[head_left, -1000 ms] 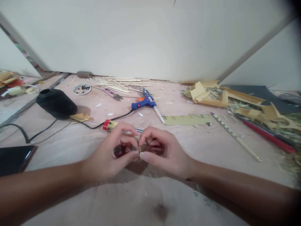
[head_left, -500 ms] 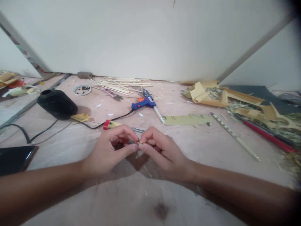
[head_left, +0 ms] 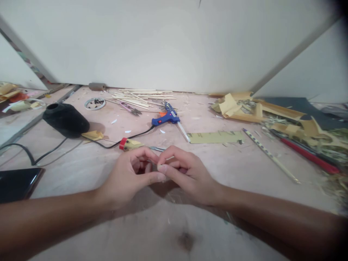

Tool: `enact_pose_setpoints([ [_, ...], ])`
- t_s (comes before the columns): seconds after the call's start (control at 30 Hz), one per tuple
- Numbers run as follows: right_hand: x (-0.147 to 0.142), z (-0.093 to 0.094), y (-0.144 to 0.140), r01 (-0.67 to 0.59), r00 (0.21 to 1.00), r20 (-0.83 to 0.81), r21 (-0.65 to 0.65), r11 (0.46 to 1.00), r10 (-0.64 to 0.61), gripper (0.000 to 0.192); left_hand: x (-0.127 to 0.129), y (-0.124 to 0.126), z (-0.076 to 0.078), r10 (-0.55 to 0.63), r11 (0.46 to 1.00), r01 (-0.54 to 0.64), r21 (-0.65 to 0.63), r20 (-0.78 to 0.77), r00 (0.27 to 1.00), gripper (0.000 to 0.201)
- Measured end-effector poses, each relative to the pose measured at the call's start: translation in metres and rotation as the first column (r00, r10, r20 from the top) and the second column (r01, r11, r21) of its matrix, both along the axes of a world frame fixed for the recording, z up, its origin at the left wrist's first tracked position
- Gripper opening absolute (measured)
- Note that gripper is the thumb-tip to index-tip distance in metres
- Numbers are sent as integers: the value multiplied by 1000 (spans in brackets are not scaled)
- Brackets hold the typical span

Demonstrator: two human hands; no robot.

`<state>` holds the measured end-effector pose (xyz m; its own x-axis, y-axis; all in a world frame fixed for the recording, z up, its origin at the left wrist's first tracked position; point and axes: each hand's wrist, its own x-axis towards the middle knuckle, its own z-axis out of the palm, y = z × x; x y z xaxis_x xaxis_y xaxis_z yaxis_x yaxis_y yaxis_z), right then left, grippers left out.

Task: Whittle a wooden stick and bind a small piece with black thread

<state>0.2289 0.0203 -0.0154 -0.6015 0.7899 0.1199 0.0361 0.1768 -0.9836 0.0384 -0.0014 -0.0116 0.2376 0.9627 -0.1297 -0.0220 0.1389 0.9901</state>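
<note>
Over the surface [head_left: 108, 235], the right hand [head_left: 190, 175] pinches a tiny, mostly hidden piece [head_left: 161, 165] between thumb and forefinger. The left hand [head_left: 123, 175] meets it, thumb and forefinger curved apart; whether it grips anything, I cannot tell. Just beyond lies a red-ended tool [head_left: 127, 144], then a glue gun [head_left: 167, 117], then sticks [head_left: 136, 97] near the wall [head_left: 163, 43].
</note>
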Motion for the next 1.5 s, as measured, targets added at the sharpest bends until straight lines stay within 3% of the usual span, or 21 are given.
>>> enact_pose_setpoints([
  [0.37, 0, 5, 3, 16, 998, -53, -72, 997, -20, 16, -2, 1, 0, -41, 998, 43, 48, -39, 998, 15],
  [0.6, 0, 0, 3, 32, 995, -94, -79, 996, -39, 16, -2, -2, -2, -16, 999, 21, 28, -163, 986, 17],
  [0.7, 2, -1, 3, 43, 993, -105, -73, 996, -50, 15, -3, -3, -3, 8, 997, 14, 79, -265, 964, 15],
  [0.8, 5, 1, 2, 42, 999, -2, -7, 999, -42, 14, -4, -1, -3, 30, 972, 63, 227, -382, 924, 13],
  [0.93, 12, 2, 2, -86, 981, 185, 173, 981, 54, 12, -6, 2, -4, 25, 875, 217, 432, -489, 872, 22],
  [1.1, 14, 0, 7, -125, 939, 344, 311, 942, 11, 12, -9, 4, -7, 29, 796, 336, 504, -586, 810, 19],
  [1.33, 15, -2, 11, -133, 906, 423, 357, 925, -32, 6, -9, 6, -5, 26, 802, 380, 461, -662, 749, 13],
  [1.5, 13, -3, 10, -167, 902, 431, 386, 907, -17, 11, -8, 5, -3, 48, 826, 330, 458, -639, 767, 15],
])
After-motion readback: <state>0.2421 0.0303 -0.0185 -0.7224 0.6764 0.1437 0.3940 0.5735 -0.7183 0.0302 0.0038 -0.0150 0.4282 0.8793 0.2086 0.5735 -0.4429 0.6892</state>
